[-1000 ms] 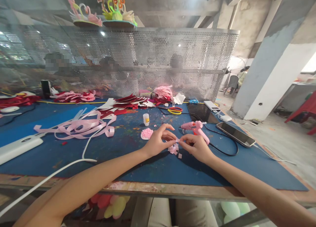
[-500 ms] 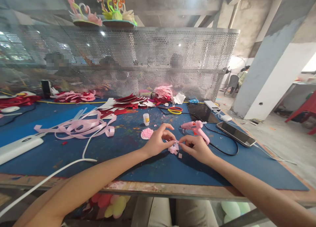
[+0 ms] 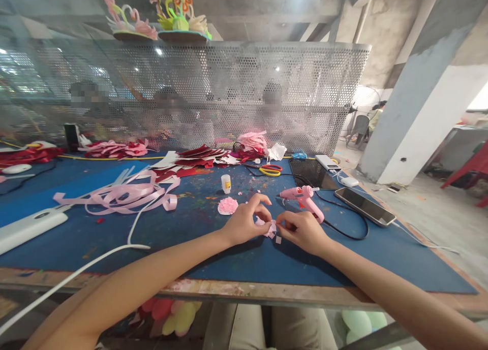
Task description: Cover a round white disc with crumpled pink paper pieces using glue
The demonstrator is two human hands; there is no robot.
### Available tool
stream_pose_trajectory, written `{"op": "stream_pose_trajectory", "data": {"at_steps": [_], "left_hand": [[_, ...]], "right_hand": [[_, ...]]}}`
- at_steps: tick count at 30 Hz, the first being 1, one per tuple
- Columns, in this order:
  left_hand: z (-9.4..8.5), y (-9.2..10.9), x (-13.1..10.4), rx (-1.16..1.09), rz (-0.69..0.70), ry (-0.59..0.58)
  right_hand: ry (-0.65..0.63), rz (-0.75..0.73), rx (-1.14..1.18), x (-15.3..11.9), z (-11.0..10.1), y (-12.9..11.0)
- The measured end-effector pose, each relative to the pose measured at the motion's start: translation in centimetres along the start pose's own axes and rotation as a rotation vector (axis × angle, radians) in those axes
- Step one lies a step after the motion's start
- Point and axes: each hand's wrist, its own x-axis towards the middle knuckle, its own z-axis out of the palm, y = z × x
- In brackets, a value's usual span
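Head-worn camera, facing forward and down (quite wide): tabletop (image 3: 171,253) close below, mesh screen (image 3: 236,81) beyond.

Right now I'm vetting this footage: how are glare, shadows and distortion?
Head view: the mesh looks hazy, with bright spots; left hand and right hand are fairly clear, shadows on the mat; forearms look stretched towards the edges.

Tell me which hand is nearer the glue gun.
Right. The right hand is just in front of the glue gun; the left hand is farther, to its left.
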Motion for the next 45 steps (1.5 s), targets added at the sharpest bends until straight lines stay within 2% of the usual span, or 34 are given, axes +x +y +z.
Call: {"op": "stream_pose_trajectory", "data": {"at_steps": [10,18,24,30,37,45], "left_hand": [[0.3,0.0,-0.2,0.085,0.054,-0.05],[0.4,-0.1,-0.4,0.117,0.084,-0.049],[0.6,-0.1,-0.4,0.163,0.097,-0.063],[0.7,-0.4,-0.5,0.154,0.136,-0.115],[0.8,-0.6,-0.5,0.117,0.118,-0.138],[0.9,-0.8,-0.6,0.08,0.097,-0.143]], "right_hand": [[-0.022,-0.091,-0.035,-0.1,0.2,-0.2],[0.032,-0.147,-0.026,-0.2,0.6,0.0],[0.087,-0.262,-0.082,-0.3,0.7,0.1],[0.062,-0.431,-0.205,-0.4,0.5,0.2],[0.073,-0.605,-0.41,-0.4,0.0,0.1],[0.083,-0.684,-0.47,-0.4,-0.2,-0.1]]}}
